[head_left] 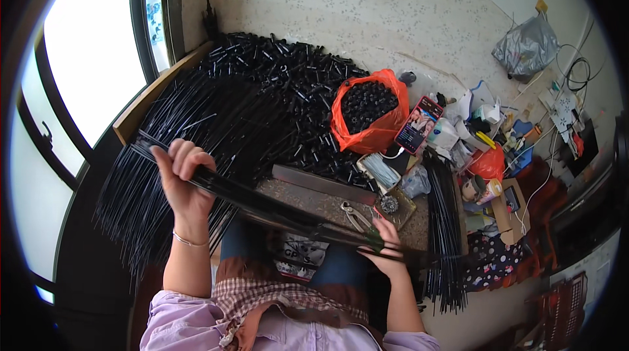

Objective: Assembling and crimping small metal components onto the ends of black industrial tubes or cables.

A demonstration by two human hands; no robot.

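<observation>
A bundle of long thin black rods [262, 203] runs slantwise from upper left to lower right across my lap. My left hand [180, 177] is closed round its upper left end, fingers curled over the rods. My right hand [384, 246] grips the lower right end, near a green band on the bundle. A metal wristband sits on my left wrist. Behind the bundle lies a fan of more black rods [190, 128] and a large heap of short black tubes [295, 95].
An orange bag [367, 128] full of small black parts stands on the table. Pliers [356, 217] lie on a speckled slab [314, 202]. A phone [419, 125] leans at the bag's right. More rods [445, 233] lie at right beside clutter. A window is at left.
</observation>
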